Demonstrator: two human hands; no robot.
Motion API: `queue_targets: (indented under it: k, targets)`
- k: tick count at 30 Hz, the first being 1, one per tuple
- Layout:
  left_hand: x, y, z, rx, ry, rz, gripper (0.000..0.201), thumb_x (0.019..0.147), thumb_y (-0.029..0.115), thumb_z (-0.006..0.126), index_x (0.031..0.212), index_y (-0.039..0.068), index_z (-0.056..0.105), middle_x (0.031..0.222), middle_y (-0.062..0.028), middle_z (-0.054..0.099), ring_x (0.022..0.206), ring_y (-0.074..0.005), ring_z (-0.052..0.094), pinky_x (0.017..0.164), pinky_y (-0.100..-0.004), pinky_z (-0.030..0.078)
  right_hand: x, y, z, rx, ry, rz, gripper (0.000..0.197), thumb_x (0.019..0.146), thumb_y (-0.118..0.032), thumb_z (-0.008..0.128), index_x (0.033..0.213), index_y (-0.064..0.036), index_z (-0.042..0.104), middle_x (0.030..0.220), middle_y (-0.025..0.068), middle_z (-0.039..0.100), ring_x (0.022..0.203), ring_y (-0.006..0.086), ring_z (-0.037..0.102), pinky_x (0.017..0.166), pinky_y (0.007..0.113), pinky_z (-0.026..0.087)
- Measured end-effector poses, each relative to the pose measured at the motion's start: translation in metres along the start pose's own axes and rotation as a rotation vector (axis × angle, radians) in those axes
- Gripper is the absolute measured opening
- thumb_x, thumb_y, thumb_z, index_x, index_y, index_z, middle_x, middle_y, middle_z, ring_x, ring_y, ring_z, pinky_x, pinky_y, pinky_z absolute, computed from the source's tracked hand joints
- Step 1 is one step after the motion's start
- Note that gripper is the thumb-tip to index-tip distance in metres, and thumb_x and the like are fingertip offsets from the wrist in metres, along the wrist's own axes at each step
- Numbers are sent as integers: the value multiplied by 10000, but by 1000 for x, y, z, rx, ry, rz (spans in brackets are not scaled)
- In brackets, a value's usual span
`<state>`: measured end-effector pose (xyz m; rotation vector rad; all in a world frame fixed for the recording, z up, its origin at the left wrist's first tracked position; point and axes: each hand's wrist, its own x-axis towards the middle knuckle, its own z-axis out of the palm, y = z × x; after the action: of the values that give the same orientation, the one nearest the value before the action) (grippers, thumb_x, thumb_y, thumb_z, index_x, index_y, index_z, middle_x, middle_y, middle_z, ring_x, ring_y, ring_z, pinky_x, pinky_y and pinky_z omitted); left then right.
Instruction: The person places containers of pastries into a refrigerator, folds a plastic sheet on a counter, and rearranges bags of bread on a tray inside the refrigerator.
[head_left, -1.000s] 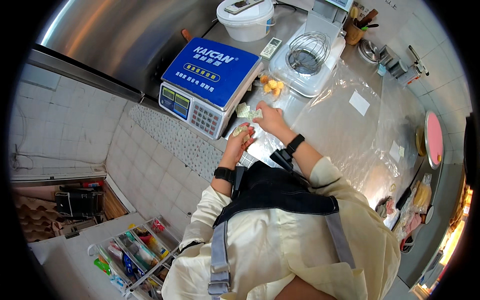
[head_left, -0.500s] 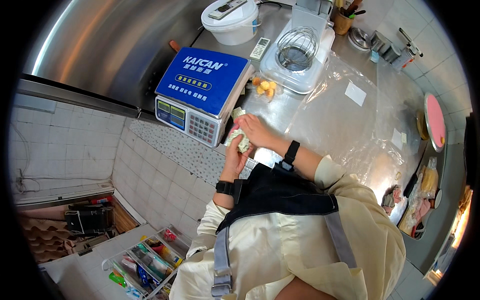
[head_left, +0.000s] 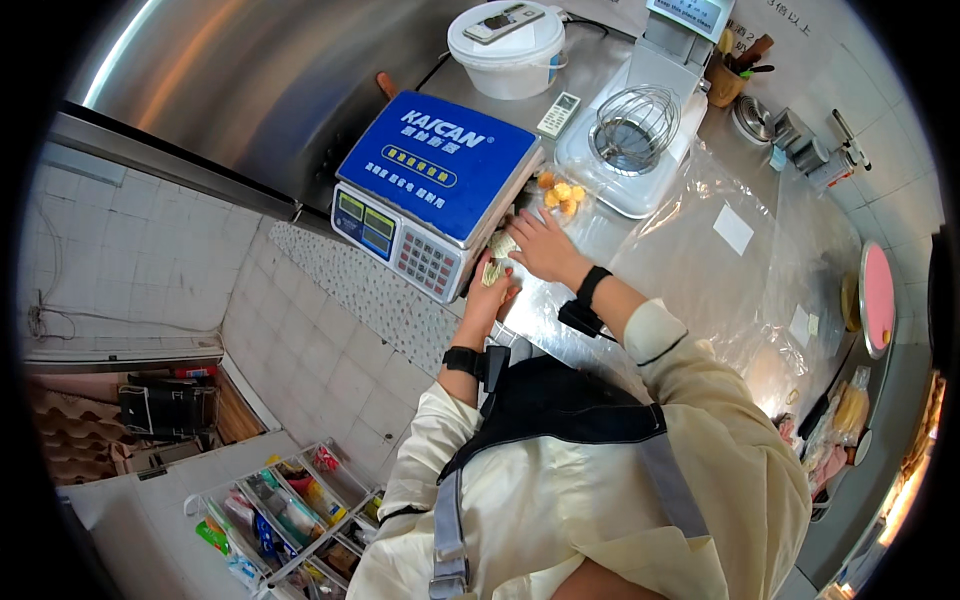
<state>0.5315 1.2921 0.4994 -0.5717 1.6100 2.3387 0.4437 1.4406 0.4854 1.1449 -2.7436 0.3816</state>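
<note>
Just right of the scale's front corner, my left hand [head_left: 487,296] is closed around a crumpled pale greenish piece [head_left: 492,272]; whether it is paper or cloth I cannot tell. My right hand [head_left: 541,246] is a little farther off, palm down with its fingers stretched out. Its fingertips reach a similar pale piece [head_left: 503,243] lying on the steel table beside the scale, partly hidden by the hand. The weighing scale [head_left: 440,165] has a blue platform, small displays and a keypad.
Beyond my right hand lies a clear bag with yellow-orange pieces [head_left: 563,196]. A stand mixer [head_left: 620,165] with a wire whisk, a remote control [head_left: 558,115] and a white bucket [head_left: 506,75] stand behind. Clear plastic sheeting [head_left: 690,250] covers the table's right side.
My hands were together around the crumpled pale piece; now the right has moved away to the pale piece by the scale. The left still holds its piece. The whole view has shifted slightly.
</note>
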Motion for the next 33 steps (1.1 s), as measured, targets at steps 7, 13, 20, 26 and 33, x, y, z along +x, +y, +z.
queue_targets:
  k: [7,13,20,26,33]
  targets:
    - [-9,-5,3,2,-104,-111,630,820,-37,467,1393,90,240,1277,-77,414,1070,-178,504,860,-344,488,-31,-7,-10,393,-51,78,487,787,-211,593,1217,-32,453,1195,140,459,1186,294,371,981,403,325]
    - [-12,-10,2,-121,-104,-71,594,836,-50,426,1385,93,247,1221,-99,461,1064,-180,519,870,-351,493,-7,-8,-19,320,-54,176,774,606,-260,762,1235,9,399,1156,181,440,1120,340,395,942,390,348]
    - [-16,-7,-2,-277,-92,-137,536,839,-24,432,1350,81,309,1171,-114,498,1027,-216,549,856,-359,506,9,-15,-14,234,-320,384,750,531,-267,795,1133,31,463,1074,178,467,1069,329,415,902,387,346]
    - [-14,-10,-18,-394,-83,-83,434,853,20,431,1283,50,384,1227,-84,469,1069,-269,526,890,-415,490,9,-30,-6,327,-378,339,542,600,-166,728,1064,12,511,1002,222,534,1003,369,500,834,411,430]
    - [-15,-12,-18,-430,-60,-45,417,830,19,441,1245,35,400,1165,-90,508,1022,-246,553,866,-399,496,5,-37,-5,538,-207,552,388,694,-128,633,1049,11,558,944,247,603,892,379,586,783,421,465]
